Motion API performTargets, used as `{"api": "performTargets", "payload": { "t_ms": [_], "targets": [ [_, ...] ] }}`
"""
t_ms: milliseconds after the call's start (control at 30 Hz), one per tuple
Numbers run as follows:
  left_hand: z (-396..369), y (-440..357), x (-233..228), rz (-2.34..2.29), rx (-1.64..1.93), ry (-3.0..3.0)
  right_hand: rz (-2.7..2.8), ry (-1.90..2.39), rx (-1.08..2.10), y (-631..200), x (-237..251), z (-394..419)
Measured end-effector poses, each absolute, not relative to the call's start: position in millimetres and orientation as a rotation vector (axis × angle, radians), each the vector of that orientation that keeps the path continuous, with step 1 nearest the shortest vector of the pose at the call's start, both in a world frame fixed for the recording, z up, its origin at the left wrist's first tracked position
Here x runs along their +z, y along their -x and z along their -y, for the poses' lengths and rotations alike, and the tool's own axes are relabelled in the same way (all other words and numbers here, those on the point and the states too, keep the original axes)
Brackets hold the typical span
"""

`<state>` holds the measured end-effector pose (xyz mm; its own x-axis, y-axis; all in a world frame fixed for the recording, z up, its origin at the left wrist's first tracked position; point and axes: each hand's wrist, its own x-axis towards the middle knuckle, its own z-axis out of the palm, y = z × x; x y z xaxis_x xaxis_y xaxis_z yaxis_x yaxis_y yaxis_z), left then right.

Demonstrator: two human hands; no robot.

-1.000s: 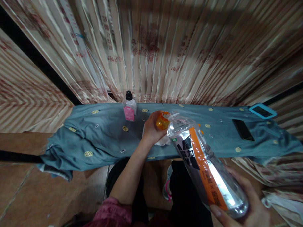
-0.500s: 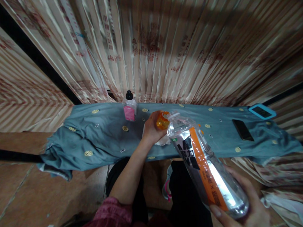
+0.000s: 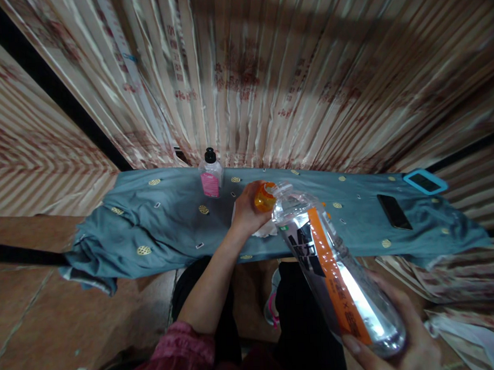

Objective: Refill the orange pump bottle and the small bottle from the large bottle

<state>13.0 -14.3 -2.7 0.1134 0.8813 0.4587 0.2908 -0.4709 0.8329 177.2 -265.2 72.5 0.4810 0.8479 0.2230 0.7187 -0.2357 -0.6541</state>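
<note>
Seen from the head camera, a seated person in a dark red sleeve point(image 3: 183, 346) works over a narrow table spread with a grey-blue fabric cloth point(image 3: 173, 225) patterned with yellow pineapples. The left hand point(image 3: 244, 211) grips a small, translucent orange container point(image 3: 264, 200), its open top up, above the near middle of the cloth. The right hand point(image 3: 412, 330) is wrapped around the base of a large, clear plastic bottle point(image 3: 337, 279) with a silver and orange label, tilted so that its neck meets the container's rim; whether the two touch, or liquid runs, cannot be told. Crumpled white material point(image 3: 267, 228) lies beneath the left hand. To the left stands a clear plastic bottle with a pink label and black cap point(image 3: 210, 178). At right, a flat black phone point(image 3: 394, 212) lies near a light-blue-framed rectangular device point(image 3: 425, 182). Behind hangs a pleated beige curtain point(image 3: 248, 98) with reddish print.
</note>
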Motion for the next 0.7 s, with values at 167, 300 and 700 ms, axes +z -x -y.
{"api": "performTargets", "payload": {
  "t_ms": [167, 300, 700],
  "targets": [
    [14.4, -13.9, -3.2, -1.137, 1.37, -1.837, 1.302, 2.021, 0.224, -177.7, 72.2, 265.7],
    [14.7, -13.7, -2.5, -1.145, 1.367, -1.838, 1.286, 2.034, 0.225, -177.1, 72.8, 265.7],
    [16.2, -12.9, -1.3, -1.136, 1.367, -1.846, 1.279, 2.017, 0.219, -175.8, 75.6, 266.3]
  ]
}}
